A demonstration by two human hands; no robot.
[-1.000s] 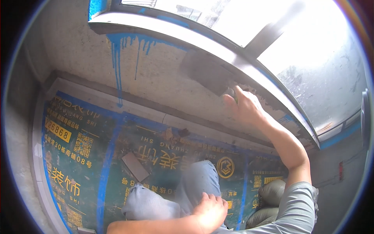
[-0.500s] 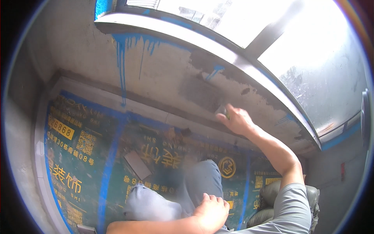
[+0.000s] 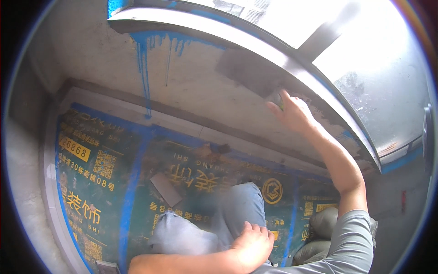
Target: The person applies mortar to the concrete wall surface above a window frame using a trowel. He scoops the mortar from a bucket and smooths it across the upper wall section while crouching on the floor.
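My right hand (image 3: pixel 295 110) is closed round the handle of a plastering trowel, with a bit of green showing by the fingers. The long grey blade of the trowel (image 3: pixel 244 69) lies against the wall (image 3: pixel 196 84) just under the window sill, and haze or motion blurs its outline. Blue drips (image 3: pixel 143 68) run down the wall to the left of the blade. My left hand (image 3: pixel 253 242) rests on my bent leg, fingers lying loosely over the trousers, holding nothing.
Green printed sheeting (image 3: pixel 109 201) with blue tape seams covers the floor. On it lie a flat greyish tile piece (image 3: pixel 166 189) and a small dark scrap (image 3: pixel 223 149). Filled grey sacks (image 3: pixel 315 251) stand by my right side. The bright window (image 3: pixel 283 23) has a pale sill (image 3: pixel 200 23) above the wall.
My right hand has moved the trowel up the wall and slightly right, closer to the sill. A blue drip seen near it before is now covered. My left hand stays on my leg.
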